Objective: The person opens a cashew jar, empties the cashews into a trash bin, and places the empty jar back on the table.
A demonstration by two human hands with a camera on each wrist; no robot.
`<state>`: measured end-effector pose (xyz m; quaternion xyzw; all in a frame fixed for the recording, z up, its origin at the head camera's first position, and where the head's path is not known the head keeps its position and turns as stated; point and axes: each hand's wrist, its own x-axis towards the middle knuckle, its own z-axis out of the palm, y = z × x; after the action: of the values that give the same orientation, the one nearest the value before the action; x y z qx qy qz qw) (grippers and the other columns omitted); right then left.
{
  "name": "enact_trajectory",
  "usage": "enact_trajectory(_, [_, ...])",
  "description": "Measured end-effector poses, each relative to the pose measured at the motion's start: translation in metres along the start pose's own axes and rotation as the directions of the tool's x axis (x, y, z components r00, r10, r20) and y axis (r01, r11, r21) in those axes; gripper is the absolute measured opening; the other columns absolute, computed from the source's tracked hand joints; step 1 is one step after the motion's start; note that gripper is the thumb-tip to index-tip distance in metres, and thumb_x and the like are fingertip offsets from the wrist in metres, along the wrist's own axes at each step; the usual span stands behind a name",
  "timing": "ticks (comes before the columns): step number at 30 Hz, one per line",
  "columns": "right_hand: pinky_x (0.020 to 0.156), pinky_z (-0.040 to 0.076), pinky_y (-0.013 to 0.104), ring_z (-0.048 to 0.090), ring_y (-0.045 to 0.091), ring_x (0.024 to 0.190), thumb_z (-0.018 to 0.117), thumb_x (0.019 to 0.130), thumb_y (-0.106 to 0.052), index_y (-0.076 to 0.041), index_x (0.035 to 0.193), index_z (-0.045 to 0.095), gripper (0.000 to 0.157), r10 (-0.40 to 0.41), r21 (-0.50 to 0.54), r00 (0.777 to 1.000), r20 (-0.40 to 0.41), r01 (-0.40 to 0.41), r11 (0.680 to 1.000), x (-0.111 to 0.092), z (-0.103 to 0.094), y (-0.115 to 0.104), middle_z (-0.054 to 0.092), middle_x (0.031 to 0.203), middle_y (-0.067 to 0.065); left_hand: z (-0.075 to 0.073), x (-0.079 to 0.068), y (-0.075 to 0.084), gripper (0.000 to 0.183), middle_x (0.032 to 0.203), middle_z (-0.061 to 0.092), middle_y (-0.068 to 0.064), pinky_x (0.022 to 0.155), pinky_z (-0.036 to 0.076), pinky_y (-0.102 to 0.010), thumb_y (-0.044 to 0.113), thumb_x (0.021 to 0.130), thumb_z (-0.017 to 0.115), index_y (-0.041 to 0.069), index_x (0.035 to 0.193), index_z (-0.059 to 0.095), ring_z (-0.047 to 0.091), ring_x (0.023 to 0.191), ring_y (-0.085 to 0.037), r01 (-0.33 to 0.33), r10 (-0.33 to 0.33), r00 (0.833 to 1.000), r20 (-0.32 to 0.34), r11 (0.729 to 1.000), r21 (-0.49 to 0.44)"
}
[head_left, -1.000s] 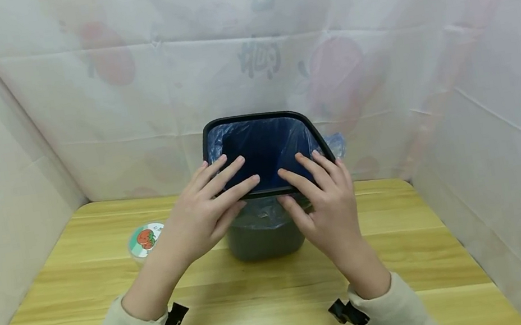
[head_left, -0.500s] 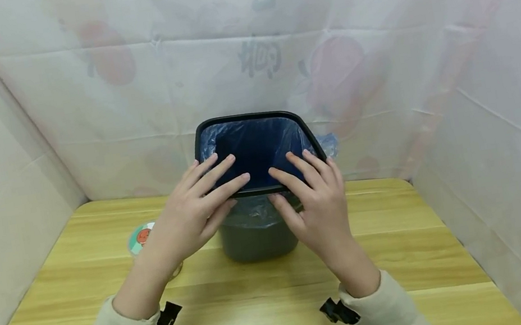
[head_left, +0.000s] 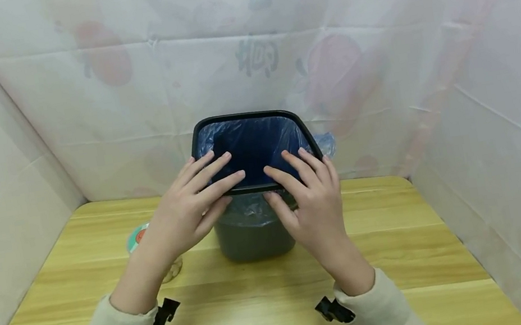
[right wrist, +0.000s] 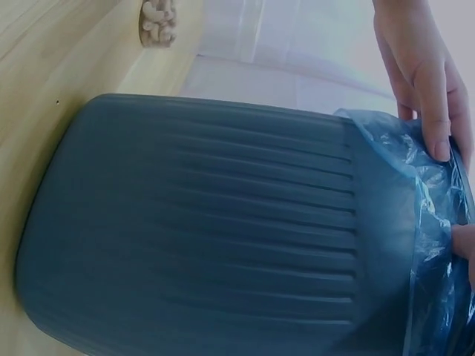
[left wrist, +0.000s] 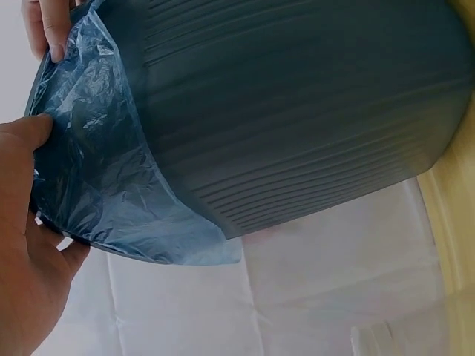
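A dark grey trash can [head_left: 254,240] stands upright on the table, lined with a thin blue plastic bag [head_left: 252,209] folded over its black rim. My left hand [head_left: 185,203] grips the front left of the rim, fingers over the inside and thumb outside on the bag. Likewise my right hand [head_left: 314,199] holds the front right part, its thumb below the rim. In the left wrist view the bag's overhang [left wrist: 111,148] covers the can's upper wall [left wrist: 297,96]. The right wrist view shows the can's ribbed side [right wrist: 208,222]. The can's bottom inside is dark.
Behind my left forearm lies a round green-and-white lid [head_left: 134,239], mostly hidden. Tan, nut-like pieces [head_left: 173,269] show beside that wrist. White printed cloth [head_left: 246,74] walls the back and sides of the wooden table [head_left: 245,324].
Both hands and the trash can have shifted slightly left. The forearm now covers more of the round lid, and the tan pieces have come into sight. Both holds look the same.
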<state>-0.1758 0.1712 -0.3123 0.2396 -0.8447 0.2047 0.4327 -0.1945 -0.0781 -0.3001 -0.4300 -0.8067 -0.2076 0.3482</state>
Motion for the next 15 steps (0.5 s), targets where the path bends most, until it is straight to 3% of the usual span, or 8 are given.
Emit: enact_trajectory(15, [0.114,0.024,0.065,0.046,0.033,0.137,0.072,0.091,-0.037,-0.021,0.124,0.072,0.037,-0.005,-0.009,1.0,-0.012,0.005,1.0,0.004,0.007,0.012,0.061,0.139,0.01,0.013,0.007,-0.009,0.044,0.153,0.047,-0.006,0.115,0.027,-0.063,0.018,0.096,0.067,0.024,0.139,0.061,0.035,0.146,-0.031,0.019,-0.019,1.0,-0.004,1.0,-0.005])
